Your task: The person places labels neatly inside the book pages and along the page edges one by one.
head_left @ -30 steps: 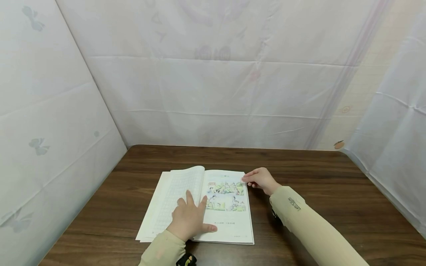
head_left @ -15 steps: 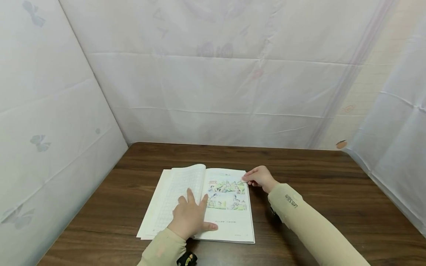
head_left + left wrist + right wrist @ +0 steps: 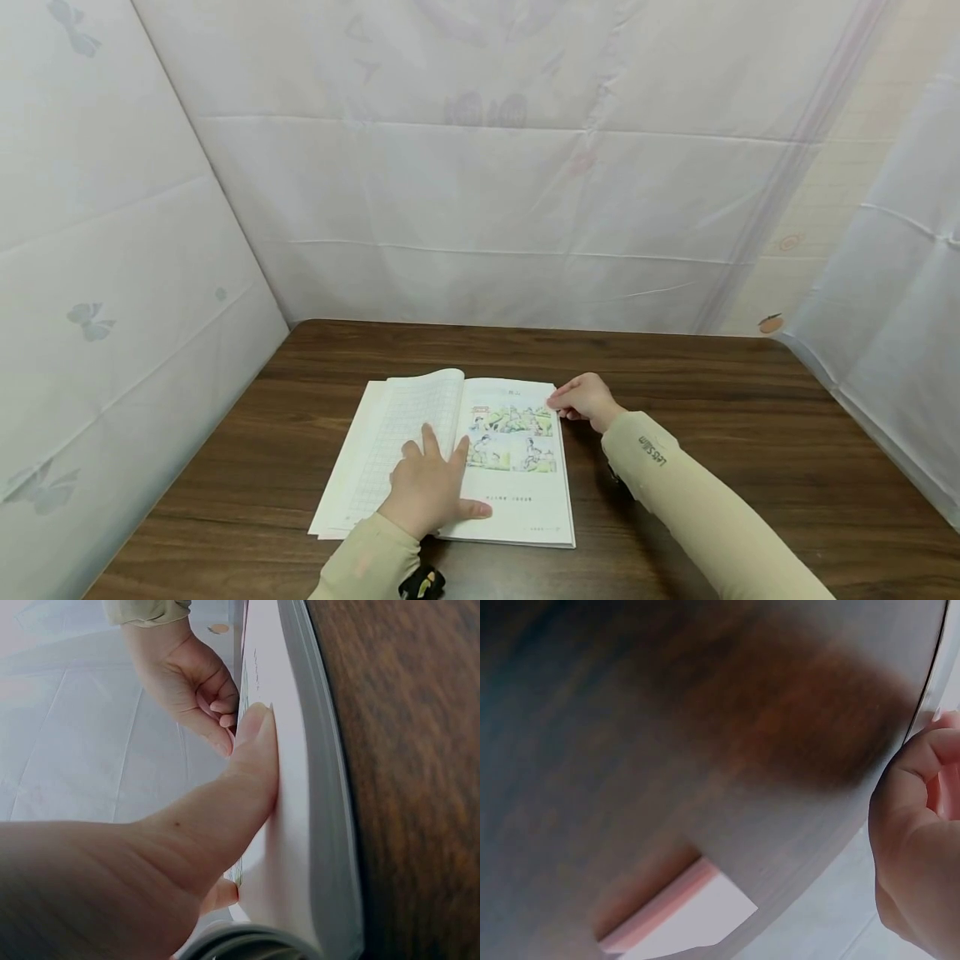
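Note:
An open book (image 3: 517, 508) lies on the table, with an illustrated right-hand page and a left-hand page of printed grid squares. My left hand (image 3: 424, 492) rests across its inner fold, fingers spread and thumb out over the lower right page. In the left wrist view the left thumb (image 3: 251, 765) presses flat on the paper, above the thick stack of page edges. At the upper right corner of the book, my right hand (image 3: 588, 402) pinches the page edge between thumb and forefinger, the other fingers curled beneath. The left-hand leaves bulge upward near the fold.
The dark wooden table (image 3: 675, 367) extends around the book. White cloth (image 3: 480, 208) hangs behind it and on both sides. A pale shape with a pinkish side (image 3: 697, 911) shows low in the right wrist view.
The whole head view has shifted slightly. Both hands keep their places on the book, and the same pages stay open.

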Available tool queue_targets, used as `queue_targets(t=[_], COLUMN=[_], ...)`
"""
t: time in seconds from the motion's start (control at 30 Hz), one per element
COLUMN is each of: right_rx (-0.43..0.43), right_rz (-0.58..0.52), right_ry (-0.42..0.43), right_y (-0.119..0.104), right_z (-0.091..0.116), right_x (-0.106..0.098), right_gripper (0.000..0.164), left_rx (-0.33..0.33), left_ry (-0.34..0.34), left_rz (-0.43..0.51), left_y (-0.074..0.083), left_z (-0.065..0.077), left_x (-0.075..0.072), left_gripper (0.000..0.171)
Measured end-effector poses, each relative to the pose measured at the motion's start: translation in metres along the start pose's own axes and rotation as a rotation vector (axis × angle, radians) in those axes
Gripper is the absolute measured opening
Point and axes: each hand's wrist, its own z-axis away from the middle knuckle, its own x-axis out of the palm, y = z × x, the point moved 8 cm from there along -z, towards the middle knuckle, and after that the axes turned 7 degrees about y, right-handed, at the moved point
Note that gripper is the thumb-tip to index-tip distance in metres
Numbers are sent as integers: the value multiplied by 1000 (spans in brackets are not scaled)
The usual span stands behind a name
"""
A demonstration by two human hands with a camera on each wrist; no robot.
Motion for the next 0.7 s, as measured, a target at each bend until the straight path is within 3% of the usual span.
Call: queue_targets(t=[0.7], right_rx=[-4], right_rz=[62], right_ry=[35], right_y=[4], right_z=[-1], right_x=[2], right_gripper=[9], left_rx=[4], left_ry=[3], left_rz=[-16], left_y=[0], left_z=[0], left_x=[3], left_gripper=[102])
